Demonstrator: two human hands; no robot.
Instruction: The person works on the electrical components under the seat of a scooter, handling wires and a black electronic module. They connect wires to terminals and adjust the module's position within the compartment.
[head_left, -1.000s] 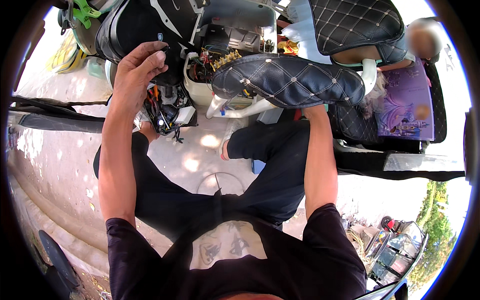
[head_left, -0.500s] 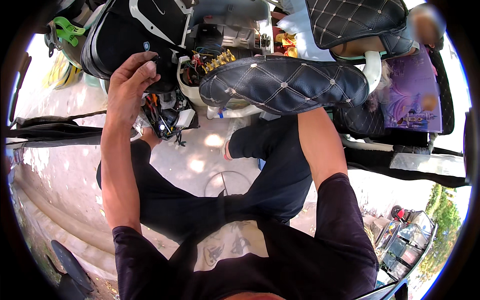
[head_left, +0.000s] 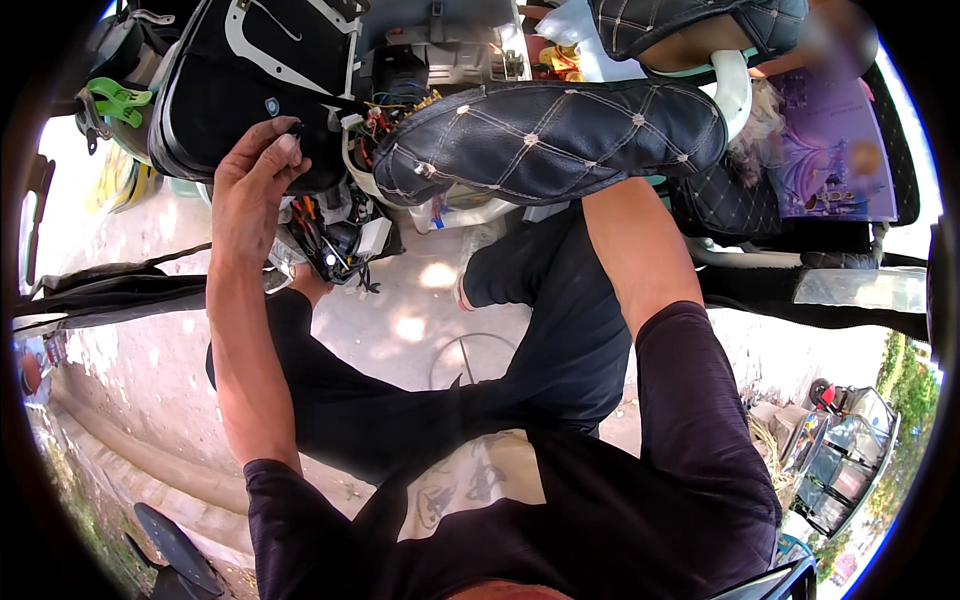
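Note:
My left hand (head_left: 255,165) pinches a small dark piece (head_left: 295,127) between thumb and fingertips, in front of a black bag (head_left: 260,75). Beside it is an open housing (head_left: 435,65) with colored wires (head_left: 378,118) and connectors. A black quilted padded cover (head_left: 530,140) on a white tube lies across the housing's front. My right forearm (head_left: 635,250) reaches under that cover, which hides my right hand. Below my left hand lies a jumble of tools and wires (head_left: 335,245).
Green clamps (head_left: 118,100) hang at upper left. A second quilted cover (head_left: 655,25) is at upper right, with another person's blurred head and arm (head_left: 830,35) beside it and a purple booklet (head_left: 830,150) below. A black rail (head_left: 130,295) crosses at left. A cart (head_left: 840,460) stands at lower right.
The view has shifted slightly. My left hand, still pinching, sits lower and further left in the picture. My right forearm has gone deeper under the quilted cover, its elbow higher in the picture.

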